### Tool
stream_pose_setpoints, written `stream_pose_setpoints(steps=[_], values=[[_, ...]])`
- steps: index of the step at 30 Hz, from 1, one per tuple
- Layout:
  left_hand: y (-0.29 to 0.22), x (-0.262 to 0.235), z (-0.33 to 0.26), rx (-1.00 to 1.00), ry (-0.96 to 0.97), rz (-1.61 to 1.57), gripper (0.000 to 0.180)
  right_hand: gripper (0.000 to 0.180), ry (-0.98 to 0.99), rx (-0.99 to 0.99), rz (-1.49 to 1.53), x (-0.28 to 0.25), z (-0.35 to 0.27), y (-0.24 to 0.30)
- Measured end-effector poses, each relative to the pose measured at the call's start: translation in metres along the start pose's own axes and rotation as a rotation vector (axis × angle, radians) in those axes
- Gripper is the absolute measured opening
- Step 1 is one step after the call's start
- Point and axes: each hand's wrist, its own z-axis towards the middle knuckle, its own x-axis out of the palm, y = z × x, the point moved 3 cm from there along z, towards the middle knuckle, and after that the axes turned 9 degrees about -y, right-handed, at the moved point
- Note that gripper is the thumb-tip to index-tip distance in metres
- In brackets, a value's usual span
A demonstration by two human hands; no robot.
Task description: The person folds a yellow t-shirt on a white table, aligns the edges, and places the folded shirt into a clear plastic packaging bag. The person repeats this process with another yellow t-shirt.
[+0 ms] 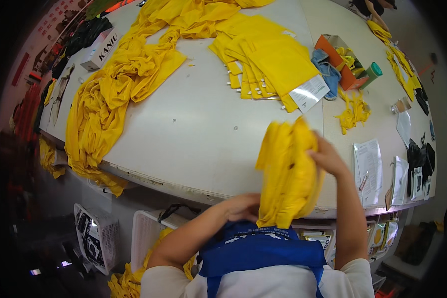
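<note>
A thick bundle of folded yellow fabric (288,174) is upright between my hands, above the near edge of the table and close to my blue apron. My right hand (328,155) grips its upper right side, slightly blurred by motion. At the lower left of the bundle is my left hand (243,206), closed against it with its fingertips partly hidden behind the fabric. Beyond the bundle lies a fanned stack of flat yellow fabric pieces (270,54) with small white tags. A printed white sheet (309,93) rests at its near corner.
Heaped yellow fabric (104,99) covers the table's left side and hangs over its edge. An orange box (340,59), a green spool (374,70), blue cloth (326,72), yellow scraps (353,111) and papers (368,164) occupy the right. Another person (375,10) stands at the far right.
</note>
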Motion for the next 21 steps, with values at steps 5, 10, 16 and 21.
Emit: stream_pose_setpoints(steps=[5,10,16,21], values=[[0.006,-0.066,0.029,0.381,-0.452,-0.126,0.047,0.067,0.209,0.148,-0.563,0.100,0.021,-0.008],[-0.014,-0.055,0.025,0.597,-0.802,0.511,0.041,0.057,0.079,0.010,-0.164,0.104,0.026,-0.031],[-0.007,-0.052,0.039,0.610,-0.429,0.030,0.033,0.054,0.069,-0.087,0.259,0.103,0.007,-0.025],[-0.019,0.005,0.001,1.100,-0.667,0.737,0.021,0.062,0.193,-0.135,0.351,0.076,-0.011,-0.016]])
